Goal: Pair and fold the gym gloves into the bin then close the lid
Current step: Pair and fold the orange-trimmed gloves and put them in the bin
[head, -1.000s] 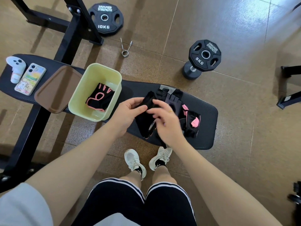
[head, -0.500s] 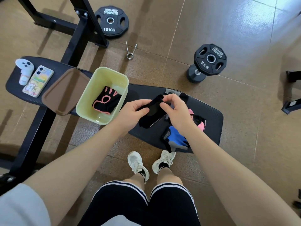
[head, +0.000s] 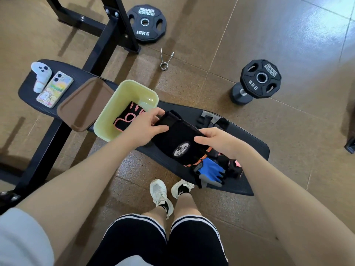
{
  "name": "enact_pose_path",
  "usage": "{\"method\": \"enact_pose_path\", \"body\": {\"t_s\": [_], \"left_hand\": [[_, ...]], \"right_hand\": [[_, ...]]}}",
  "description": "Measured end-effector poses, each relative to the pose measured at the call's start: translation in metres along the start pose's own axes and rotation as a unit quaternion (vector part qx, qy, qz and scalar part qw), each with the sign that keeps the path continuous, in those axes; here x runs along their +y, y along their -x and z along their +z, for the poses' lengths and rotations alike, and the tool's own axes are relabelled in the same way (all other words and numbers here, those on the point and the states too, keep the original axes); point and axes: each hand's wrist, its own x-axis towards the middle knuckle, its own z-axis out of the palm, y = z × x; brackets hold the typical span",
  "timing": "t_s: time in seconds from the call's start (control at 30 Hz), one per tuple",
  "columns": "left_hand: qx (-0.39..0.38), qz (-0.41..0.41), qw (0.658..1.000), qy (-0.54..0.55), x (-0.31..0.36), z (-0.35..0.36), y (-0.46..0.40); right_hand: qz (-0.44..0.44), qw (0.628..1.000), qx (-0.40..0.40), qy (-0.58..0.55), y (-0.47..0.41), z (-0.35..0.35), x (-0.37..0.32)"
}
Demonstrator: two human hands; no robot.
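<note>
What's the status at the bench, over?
Left hand, right hand both gripping black glove pair. Bin open, one pair inside. Lid off, nothing blocking.

gym | padded bench (head: 249,148) | weight plate (head: 147,24) | dumbbell (head: 255,81)

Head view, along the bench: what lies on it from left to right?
White controller → phone → brown lid → yellow-green bin → black gloves held in both hands → blue glove.

A black glove pair (head: 179,140) with a "SPORTS" patch is held flat above the tabletop. A pink-trimmed glove (head: 127,119) lies in the pale yellow bin (head: 113,110); brown lid (head: 84,104) beside it; a blue glove (head: 211,171) nearby.
</note>
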Motion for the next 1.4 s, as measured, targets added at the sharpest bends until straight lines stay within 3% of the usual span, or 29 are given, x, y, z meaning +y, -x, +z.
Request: {"method": "enact_pose_path", "body": {"t_s": [0.13,0.33,0.4,0.47,0.53,0.6,0.73,0.83,0.97,1.1,1.3,1.4], "left_hand": [[0.042,-0.046,0.995,0.074,-0.002,-0.004,-0.003],[0.134,-0.112,0.971,0.164,-0.01,0.006,0.003],[0.181,-0.139,0.947,0.224,-0.015,0.004,0.006],[0.223,-0.16,0.912,0.305,-0.022,-0.002,0.01],[0.264,-0.175,0.873,0.37,-0.034,-0.011,0.014],[0.301,-0.183,0.847,0.398,-0.048,-0.021,0.017],[0.312,-0.217,0.845,0.376,-0.073,-0.037,0.016],[0.298,-0.25,0.848,0.36,-0.095,-0.048,0.005],[0.286,-0.313,0.823,0.378,-0.139,-0.046,-0.025],[0.313,-0.376,0.788,0.374,-0.17,-0.038,-0.06],[0.33,-0.412,0.767,0.366,-0.193,-0.035,-0.103],[0.351,-0.413,0.753,0.373,-0.193,-0.037,-0.115]], "right_hand": [[0.024,0.997,0.007,-0.077,-0.008,-0.012,0.007],[0.041,0.954,0.189,-0.227,-0.029,-0.001,-0.003],[0.032,0.937,0.166,-0.306,-0.037,0.0,-0.012],[0.031,0.941,0.092,-0.324,-0.044,0.002,-0.023],[0.051,0.968,0.024,-0.245,-0.056,0.007,-0.033],[0.07,0.985,0.004,-0.161,-0.073,0.018,-0.045],[0.078,0.985,0.092,-0.122,-0.121,0.039,-0.064],[0.038,0.985,0.164,0.026,-0.154,0.051,-0.077],[0.007,0.953,0.209,0.219,-0.196,0.067,-0.093],[0.004,0.907,0.196,0.373,-0.246,0.081,-0.09],[0.077,0.865,0.149,0.473,-0.293,0.087,-0.075],[0.1,0.864,0.132,0.475,-0.309,0.086,-0.074]]}}
